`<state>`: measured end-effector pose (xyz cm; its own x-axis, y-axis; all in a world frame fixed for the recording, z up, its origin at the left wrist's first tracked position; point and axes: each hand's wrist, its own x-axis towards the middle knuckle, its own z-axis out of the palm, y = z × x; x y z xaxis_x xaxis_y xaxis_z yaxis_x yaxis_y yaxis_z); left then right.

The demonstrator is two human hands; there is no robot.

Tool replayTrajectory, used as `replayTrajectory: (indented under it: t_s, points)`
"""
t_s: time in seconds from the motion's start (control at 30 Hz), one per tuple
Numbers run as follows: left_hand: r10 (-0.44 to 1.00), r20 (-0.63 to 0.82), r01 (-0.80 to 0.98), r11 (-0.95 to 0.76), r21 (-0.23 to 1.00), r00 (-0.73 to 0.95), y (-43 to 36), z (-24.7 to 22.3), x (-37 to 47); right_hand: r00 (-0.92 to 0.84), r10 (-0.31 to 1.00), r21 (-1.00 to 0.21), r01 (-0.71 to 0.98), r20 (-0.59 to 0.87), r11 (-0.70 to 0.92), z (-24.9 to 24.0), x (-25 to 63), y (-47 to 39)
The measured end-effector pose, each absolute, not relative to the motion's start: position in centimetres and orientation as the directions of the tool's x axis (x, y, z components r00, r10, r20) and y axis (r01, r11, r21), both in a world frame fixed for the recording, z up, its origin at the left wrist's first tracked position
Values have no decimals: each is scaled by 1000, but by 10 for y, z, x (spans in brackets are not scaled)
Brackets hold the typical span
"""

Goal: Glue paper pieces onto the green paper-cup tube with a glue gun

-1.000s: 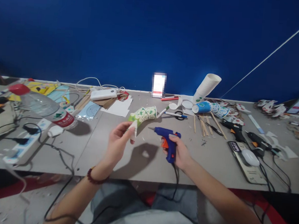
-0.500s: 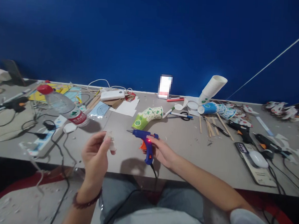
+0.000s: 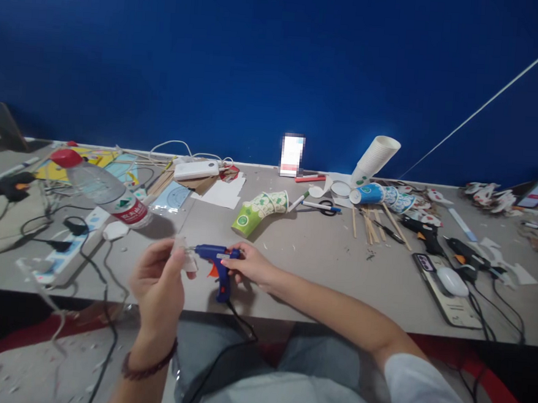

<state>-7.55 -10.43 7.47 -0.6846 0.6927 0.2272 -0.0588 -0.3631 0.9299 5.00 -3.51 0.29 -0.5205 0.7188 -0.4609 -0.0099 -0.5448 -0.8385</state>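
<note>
My left hand (image 3: 161,277) pinches a small whitish, see-through piece (image 3: 187,258) between thumb and fingers; its exact kind is unclear. In my right hand (image 3: 250,264) is a blue hot glue gun (image 3: 214,254) with an orange trigger, its fingers closed around the rear of the body. The gun's metal nozzle points left and meets or nearly meets the whitish piece; blur hides whether they touch. Behind the gun, joined green-patterned paper cups (image 3: 259,212) lie on the grey table (image 3: 300,283) in a bent row.
At left stand a water bottle (image 3: 104,187) and a power strip (image 3: 75,246) with cords. Toward the back right are stacked paper cups (image 3: 377,159), blue cups (image 3: 371,194), scissors (image 3: 327,208) and wooden sticks (image 3: 371,226). A phone (image 3: 444,293) and black glue guns (image 3: 468,255) lie right.
My right hand has brought the glue gun left and slightly down, so its nozzle is now at the whitish piece. The red light on the gun no longer shows. The view has shifted slightly.
</note>
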Motion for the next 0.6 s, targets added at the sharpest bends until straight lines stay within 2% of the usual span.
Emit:
replayTrajectory:
  t_s: [0.17, 0.27, 0.37, 0.43, 0.5, 0.6]
  points:
    - [651, 236, -51, -391, 919, -722, -102, 78, -85, -552, 673, -837, 88, -492, -539, -2, 27, -26]
    - [634, 230, -57, -398, 916, -738, -101, 77, -90, -525, 704, -873, 203, -479, -443, -3, 24, -22]
    - [615, 225, -51, -398, 916, -755, -100, 75, -92, -511, 764, -905, 362, -394, -224, -5, 29, -23]
    - [628, 232, -41, -389, 920, -743, -100, 74, -92, -521, 804, -893, 450, -285, -25, -4, 33, -25]
    - [646, 240, -30, -378, 925, -724, -99, 73, -92, -539, 825, -844, 511, -170, 160, -1, 37, -27]
    - [660, 230, -34, -361, 932, -715, -99, 71, -90, -571, 815, -753, 578, -97, 316, 9, 42, -30]
